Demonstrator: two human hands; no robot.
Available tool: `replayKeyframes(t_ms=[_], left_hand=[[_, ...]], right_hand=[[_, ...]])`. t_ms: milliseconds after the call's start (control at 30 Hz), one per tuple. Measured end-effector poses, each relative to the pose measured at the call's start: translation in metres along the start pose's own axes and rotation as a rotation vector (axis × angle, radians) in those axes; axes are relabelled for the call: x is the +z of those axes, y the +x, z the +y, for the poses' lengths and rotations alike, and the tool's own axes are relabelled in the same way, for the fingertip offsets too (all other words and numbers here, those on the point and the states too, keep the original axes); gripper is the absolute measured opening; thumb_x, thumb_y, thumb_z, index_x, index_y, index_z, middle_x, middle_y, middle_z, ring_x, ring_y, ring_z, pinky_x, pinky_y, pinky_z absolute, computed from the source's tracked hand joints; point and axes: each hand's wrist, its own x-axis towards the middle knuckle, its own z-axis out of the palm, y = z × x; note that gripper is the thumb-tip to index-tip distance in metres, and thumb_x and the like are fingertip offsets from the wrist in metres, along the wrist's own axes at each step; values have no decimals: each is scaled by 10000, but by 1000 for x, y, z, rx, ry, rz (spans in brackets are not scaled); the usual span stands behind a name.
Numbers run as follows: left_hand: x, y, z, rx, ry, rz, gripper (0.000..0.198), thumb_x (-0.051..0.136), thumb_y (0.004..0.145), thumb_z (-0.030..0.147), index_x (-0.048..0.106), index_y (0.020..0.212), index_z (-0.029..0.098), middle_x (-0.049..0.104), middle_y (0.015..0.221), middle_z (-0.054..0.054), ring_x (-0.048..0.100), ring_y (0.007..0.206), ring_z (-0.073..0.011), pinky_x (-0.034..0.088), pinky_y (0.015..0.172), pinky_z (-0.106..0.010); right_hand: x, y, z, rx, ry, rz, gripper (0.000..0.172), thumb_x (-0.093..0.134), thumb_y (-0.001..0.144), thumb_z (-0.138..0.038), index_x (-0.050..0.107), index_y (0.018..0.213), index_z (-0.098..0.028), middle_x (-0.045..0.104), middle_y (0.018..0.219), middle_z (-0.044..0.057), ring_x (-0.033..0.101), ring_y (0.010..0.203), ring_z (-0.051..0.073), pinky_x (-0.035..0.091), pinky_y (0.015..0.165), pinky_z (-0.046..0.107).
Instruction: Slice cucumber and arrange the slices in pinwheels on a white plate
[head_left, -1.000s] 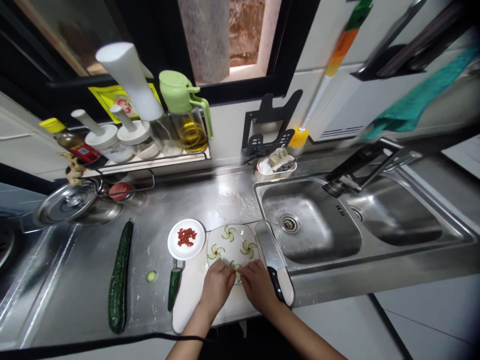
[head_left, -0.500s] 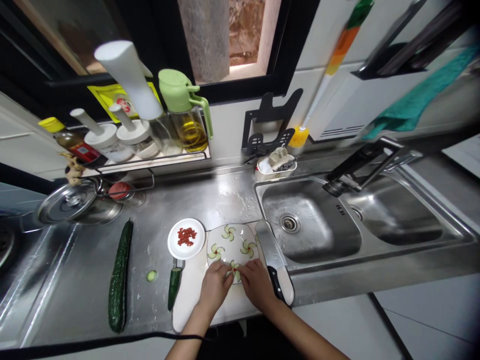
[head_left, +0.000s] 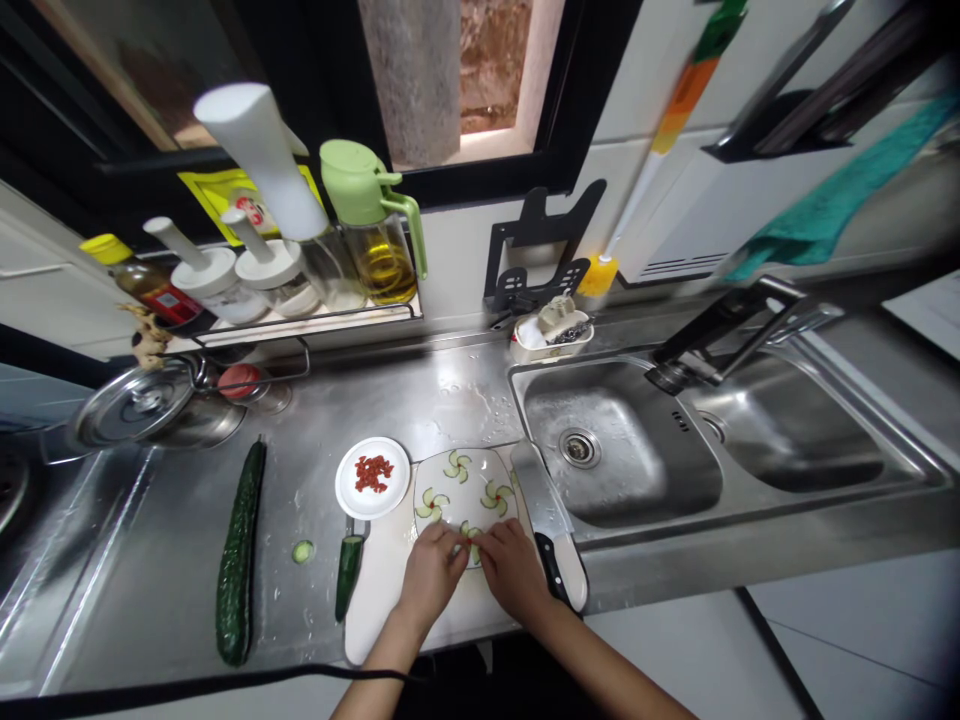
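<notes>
My left hand (head_left: 430,568) and my right hand (head_left: 517,566) meet over the near edge of a squarish white plate (head_left: 466,497). Both hands have bent fingers, pinched close together at a pinwheel of cucumber slices (head_left: 466,529) with a bit of red in its middle. Whatever lies between the fingertips is too small and covered to make out. More cucumber pinwheels with red centres lie on the plate's far, left and right parts. Under the plate is a white cutting board (head_left: 384,598). Right of it rests a cleaver (head_left: 541,490) with a black handle, partly behind my right hand.
A small white dish (head_left: 346,490) holds chopped red pieces. Nearby lie a cut cucumber piece (head_left: 348,577), a cucumber end slice (head_left: 302,551) and a whole cucumber (head_left: 240,560). A double sink (head_left: 637,440) is on the right; a seasoning rack (head_left: 315,330) stands at back left.
Both hands stay over the same near pinwheel, with only slight finger movement. Plate, dish and cleaver have not moved.
</notes>
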Motion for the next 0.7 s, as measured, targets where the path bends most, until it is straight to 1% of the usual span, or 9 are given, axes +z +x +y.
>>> replayKeyframes(t_ms=[167,300,467,567,700], left_hand=[[-1,-1,-2,23,6,53,167,541,841,241,701,866,205,649,812,-65,613,826,-183,516,784,-328],[-9,-5,-5,-2,-11,108,176,547,847,292,697,878,205,657,840,-75,626,832,-187,524,785,-329],[-24,-17,-18,-122,-27,223,247,498,870,348,695,895,200,668,873,-86,633,795,-184,523,737,-308],[-30,-26,-29,-217,-20,293,321,489,861,407,682,977,179,676,908,-99,624,759,-183,517,727,-317],[-29,-36,-38,-397,-62,307,468,512,820,491,638,1096,135,669,806,-74,602,657,-169,507,666,-303]], right_hand=[[-3,1,1,-3,15,42,208,518,845,-121,682,937,-209,616,840,42,486,885,206,375,816,319],[-8,0,9,22,17,94,209,520,838,-133,687,940,-207,630,856,55,501,895,216,390,832,342],[-19,-5,26,82,42,119,245,493,824,-125,693,949,-190,650,892,80,515,897,230,417,799,341],[-24,-8,37,118,59,157,267,475,821,-131,688,977,-173,660,908,94,525,887,240,424,810,357],[-25,-11,47,165,109,194,291,424,842,-165,665,1005,-145,649,888,112,555,851,240,433,808,367]])
